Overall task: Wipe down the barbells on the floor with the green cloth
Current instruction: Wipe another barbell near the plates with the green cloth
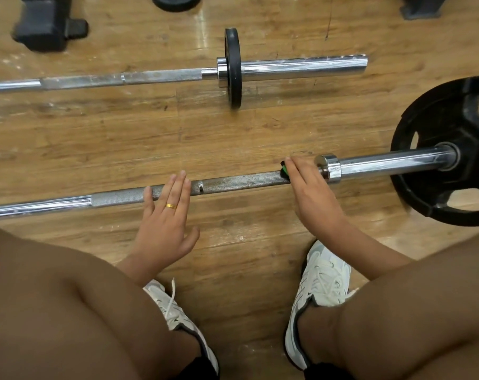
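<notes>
On a scuffed wood-plank gym floor (246, 127), as I watch through the head camera from afar, two bars lie roughly parallel with a broad band of bare boards between them. The near barbell (233, 183), a long steel bar with a dull grey knurled shaft, runs from the left edge to a large black rubber weight plate (438, 127) with cut-out grips at the right edge. A narrower strip of floor separates it from the person's white laced trainers (318, 292). The green cloth (283, 170) shows only as a small bright fold on this shaft, just beside the shiny chrome collar (329, 168). The right hand (312, 196) covers the rest of it, fingers straight and together, pressing it to the bar; its thumb is hidden. The left hand (164, 226), wearing a gold ring (171, 206), lies flat with fingers extended across the knurling further left, gripping nothing. The far barbell (156, 76), a worn steel bar with a smooth polished sleeve, carries a small thin black disc plate (233, 50) standing on edge. A blocky black equipment base (43, 26) sits near the top-left corner, well apart from both bars.
</notes>
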A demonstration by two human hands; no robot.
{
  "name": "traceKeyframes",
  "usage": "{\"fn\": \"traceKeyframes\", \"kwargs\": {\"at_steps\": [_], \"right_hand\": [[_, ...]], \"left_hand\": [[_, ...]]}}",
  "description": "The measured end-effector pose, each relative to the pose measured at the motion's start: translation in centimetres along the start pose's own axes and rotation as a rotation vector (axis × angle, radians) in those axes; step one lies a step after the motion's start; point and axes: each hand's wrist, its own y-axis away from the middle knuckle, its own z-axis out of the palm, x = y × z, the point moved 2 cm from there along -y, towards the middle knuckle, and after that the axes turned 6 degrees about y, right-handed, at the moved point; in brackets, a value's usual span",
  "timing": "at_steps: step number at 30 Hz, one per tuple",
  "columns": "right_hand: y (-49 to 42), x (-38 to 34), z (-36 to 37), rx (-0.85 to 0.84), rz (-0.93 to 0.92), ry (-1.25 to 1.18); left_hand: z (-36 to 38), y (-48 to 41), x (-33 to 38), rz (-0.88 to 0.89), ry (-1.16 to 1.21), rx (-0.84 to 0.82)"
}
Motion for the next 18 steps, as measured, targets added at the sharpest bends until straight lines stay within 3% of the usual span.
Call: {"fn": "traceKeyframes", "kwargs": {"at_steps": [4,8,13,18], "right_hand": [[-0.6,-0.2,0.1,0.003,-0.114,0.009],[-2.0,0.9,0.1,0.011,0.058,-0.018],[-2.7,1.3,0.2,-0.006,-0.043,-0.009],[-4.8,2.2,0.0,0.004,0.023,-0.035]], "left_hand": [[-0.5,-0.9,-0.5,-0.013,-0.014,-0.053],[-1.1,-1.9,-1.1,-0.016,-0.038,-0.097],[-1.9,-3.1,-1.5,-0.022,-0.032,-0.116],[-2.3,-4.4,-2.1,-0.016,-0.039,-0.151]]}}
